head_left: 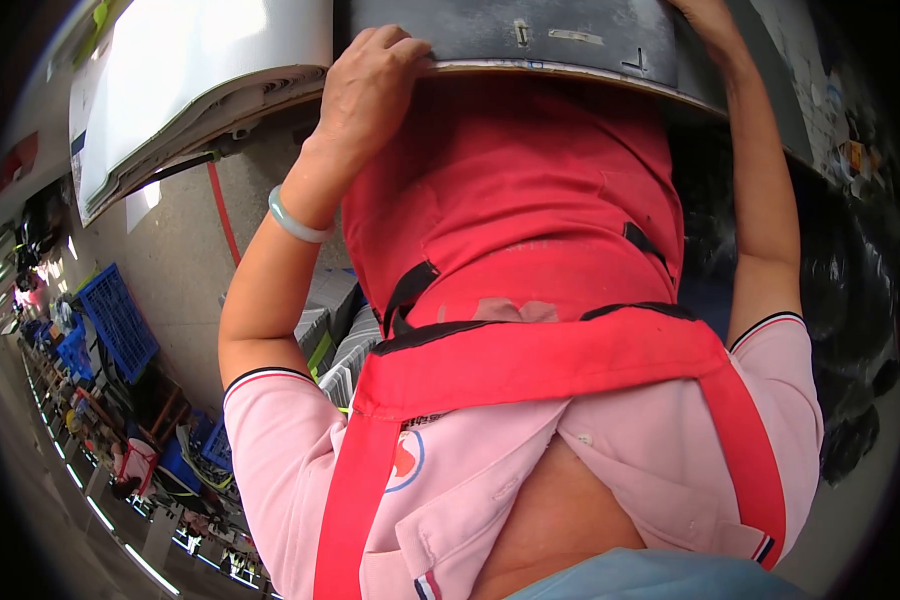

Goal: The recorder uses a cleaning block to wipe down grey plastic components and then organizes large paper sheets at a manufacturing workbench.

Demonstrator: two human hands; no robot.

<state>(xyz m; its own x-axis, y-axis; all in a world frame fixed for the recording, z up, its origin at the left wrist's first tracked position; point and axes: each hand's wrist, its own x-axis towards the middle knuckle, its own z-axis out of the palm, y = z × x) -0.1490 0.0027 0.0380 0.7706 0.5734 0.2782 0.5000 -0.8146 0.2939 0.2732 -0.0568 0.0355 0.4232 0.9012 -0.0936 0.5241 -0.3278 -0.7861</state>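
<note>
A dark grey panel [530, 35] with a pale lower edge runs across the top of the view, in front of my red apron [510, 200] and pink polo shirt [650, 450]. My left hand [370, 90] curls over the panel's lower edge near its left end, fingers on the grey face. A pale green bangle [295, 222] sits on that wrist. My right hand [705, 20] lies against the panel's right part, and the top of the frame cuts off its fingers.
A white curved panel [200, 70] lies to the left of the grey one. Under it a thin red hose [223, 215] crosses the concrete floor [185, 260]. Blue crates [120, 320] stand at far left, black bags [850, 300] at right, and a striped stack [345, 350] by my left elbow.
</note>
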